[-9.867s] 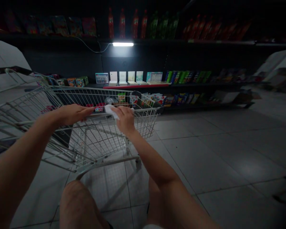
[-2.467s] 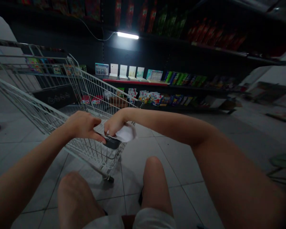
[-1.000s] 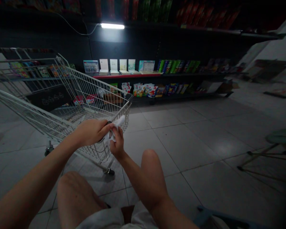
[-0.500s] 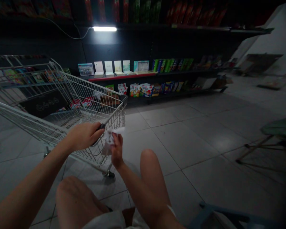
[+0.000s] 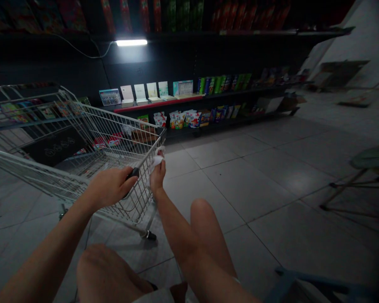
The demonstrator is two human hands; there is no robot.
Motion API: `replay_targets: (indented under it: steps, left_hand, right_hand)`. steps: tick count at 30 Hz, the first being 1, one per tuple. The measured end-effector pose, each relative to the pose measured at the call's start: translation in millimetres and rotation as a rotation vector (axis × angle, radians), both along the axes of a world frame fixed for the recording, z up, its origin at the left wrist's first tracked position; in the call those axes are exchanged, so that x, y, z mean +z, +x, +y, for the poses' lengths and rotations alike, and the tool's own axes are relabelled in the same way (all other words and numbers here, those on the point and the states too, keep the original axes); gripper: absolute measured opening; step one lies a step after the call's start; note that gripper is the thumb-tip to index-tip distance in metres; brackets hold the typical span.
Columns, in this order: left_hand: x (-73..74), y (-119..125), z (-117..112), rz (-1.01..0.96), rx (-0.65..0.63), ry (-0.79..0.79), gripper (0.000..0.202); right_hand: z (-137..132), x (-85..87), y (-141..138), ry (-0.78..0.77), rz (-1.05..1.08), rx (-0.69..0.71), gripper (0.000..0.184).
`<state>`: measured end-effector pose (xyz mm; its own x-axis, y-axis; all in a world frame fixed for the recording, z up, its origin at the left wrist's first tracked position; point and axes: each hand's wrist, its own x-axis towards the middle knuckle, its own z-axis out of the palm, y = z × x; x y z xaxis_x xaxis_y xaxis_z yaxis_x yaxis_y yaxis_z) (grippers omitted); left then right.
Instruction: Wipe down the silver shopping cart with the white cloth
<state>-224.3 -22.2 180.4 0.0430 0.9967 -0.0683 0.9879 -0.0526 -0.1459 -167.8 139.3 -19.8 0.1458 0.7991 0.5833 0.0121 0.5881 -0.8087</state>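
**Right hand (image 5: 158, 176) pinching a white cloth (image 5: 157, 160) at the cart's (image 5: 60, 179) front end**

We have the right hand bunched around the white cloth, fingers and thumb pressed together on it, just outside the cart's front wires. Cloth and wires lie so close that we cannot tell whether they touch. Our left hand (image 5: 110, 188) curls over the black corner cap (image 5: 134, 172) at the near corner of that end, gripping it. The far corner cap (image 5: 161, 131) stands apart from both hands, a little beyond the cloth.

We judge the cloth work to be under way rather than finished, since the cloth is in our grasp and right at the wires. What is done already we cannot read from the bars: in the dim light of the lamp (image 5: 132, 42), none looks clearly cleaner than another. What is left is just as hard to count. The cart's long sides, rear end and black panel (image 5: 52, 147) have no cloth on them at this moment, yet we cannot say whether those parts are done or waiting.
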Motion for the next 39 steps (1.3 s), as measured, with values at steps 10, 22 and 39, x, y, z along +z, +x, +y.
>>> replay_targets:
  steps: [10, 22, 39]
  left_hand:
    - [2.2, 3.6, -4.0, 0.009, 0.032, -0.01, 0.044]
    - [-1.9, -1.2, -6.3, -0.024, 0.028, -0.014, 0.044]
    - [-4.3, -5.9, -20.3, -0.103, 0.011, -0.032, 0.042]
  right_hand:
    - [26.5, 14.2, 11.5, -0.099, 0.053, -0.123, 0.035]
    - [-82.2, 26.7, 25.5, 0.082, 0.028, 0.029, 0.025]
    - [-24.9, 103.4, 40.5, 0.722, -0.43, 0.239, 0.025]
